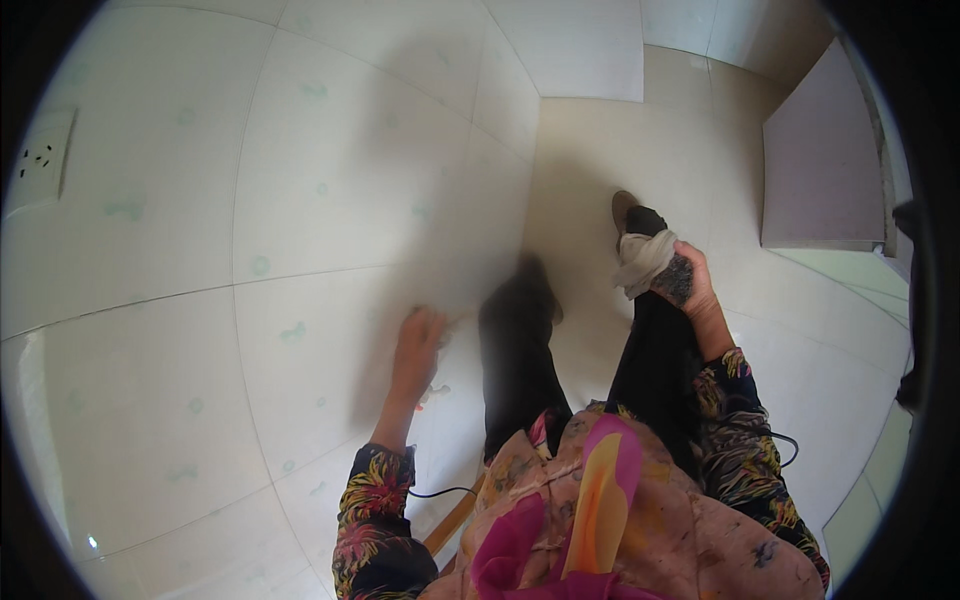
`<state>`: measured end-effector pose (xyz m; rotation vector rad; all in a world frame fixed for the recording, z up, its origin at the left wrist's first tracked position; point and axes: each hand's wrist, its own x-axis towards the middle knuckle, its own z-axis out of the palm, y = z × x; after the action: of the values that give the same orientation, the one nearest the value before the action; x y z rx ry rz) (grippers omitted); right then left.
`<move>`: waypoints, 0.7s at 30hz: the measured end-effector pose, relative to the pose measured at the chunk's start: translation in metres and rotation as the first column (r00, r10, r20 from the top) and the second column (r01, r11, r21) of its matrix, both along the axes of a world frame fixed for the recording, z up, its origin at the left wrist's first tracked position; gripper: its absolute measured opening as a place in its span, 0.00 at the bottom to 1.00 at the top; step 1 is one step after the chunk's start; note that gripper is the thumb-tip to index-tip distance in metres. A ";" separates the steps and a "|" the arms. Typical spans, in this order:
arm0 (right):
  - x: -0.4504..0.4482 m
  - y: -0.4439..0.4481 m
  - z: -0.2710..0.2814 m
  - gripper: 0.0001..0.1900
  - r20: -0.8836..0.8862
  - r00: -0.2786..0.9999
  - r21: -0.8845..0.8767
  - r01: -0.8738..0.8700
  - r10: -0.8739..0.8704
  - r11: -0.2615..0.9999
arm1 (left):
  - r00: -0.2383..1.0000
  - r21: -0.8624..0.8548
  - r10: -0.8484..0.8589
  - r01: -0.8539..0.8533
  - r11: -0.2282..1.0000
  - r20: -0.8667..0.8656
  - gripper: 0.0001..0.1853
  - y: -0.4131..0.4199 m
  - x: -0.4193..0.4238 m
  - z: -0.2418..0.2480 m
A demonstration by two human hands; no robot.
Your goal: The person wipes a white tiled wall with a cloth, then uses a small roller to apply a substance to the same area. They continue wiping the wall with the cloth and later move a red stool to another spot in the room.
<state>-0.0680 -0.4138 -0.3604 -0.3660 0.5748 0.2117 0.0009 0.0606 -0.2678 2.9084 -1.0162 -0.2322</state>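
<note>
My right hand (699, 281) grips a grey steel-wool scouring pad (675, 281) together with a crumpled off-white cloth (643, 259), in front of my right trouser leg. On the other side, my left hand (418, 349) is close against the white wall tiles (337, 217), its fingers curled. Blur around those fingers hides whether they hold anything small. Faint green marks pattern the tiles, and a small patch with a reddish spot (421, 407) shows just below the left hand.
A wall socket (41, 161) is at the far left. A pale panel (592, 49) stands at the back, and a pale cabinet-like box (821, 161) juts out at right. Beige floor tiles (585, 142) lie underfoot. A wooden bar (452, 521) and thin black cord (442, 493) are beside me.
</note>
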 end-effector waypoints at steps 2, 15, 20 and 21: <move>0.004 0.003 0.003 0.21 -0.029 0.998 -0.044 -0.055 0.054 0.998 | 0.997 0.062 -0.041 0.037 0.997 0.066 0.24 -0.006 0.002 -0.001; 0.005 0.019 0.008 0.16 -0.008 0.991 0.033 -0.133 0.133 0.991 | 0.997 0.232 -0.068 0.072 0.970 -0.023 0.10 -0.025 0.010 0.003; 0.003 0.020 0.009 0.19 -0.031 0.984 -0.114 -0.178 0.176 0.977 | 0.920 0.346 -0.012 0.160 0.924 -0.393 0.10 -0.029 0.036 0.005; 0.003 0.019 0.008 0.19 -0.021 0.986 -0.086 -0.168 0.167 0.982 | 0.884 0.403 0.044 0.167 0.900 -0.466 0.11 -0.032 0.045 0.004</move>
<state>-0.0647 -0.3944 -0.3524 -0.4990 0.5686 0.3522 0.0462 0.0283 -0.2637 2.9258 -1.0760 -1.2471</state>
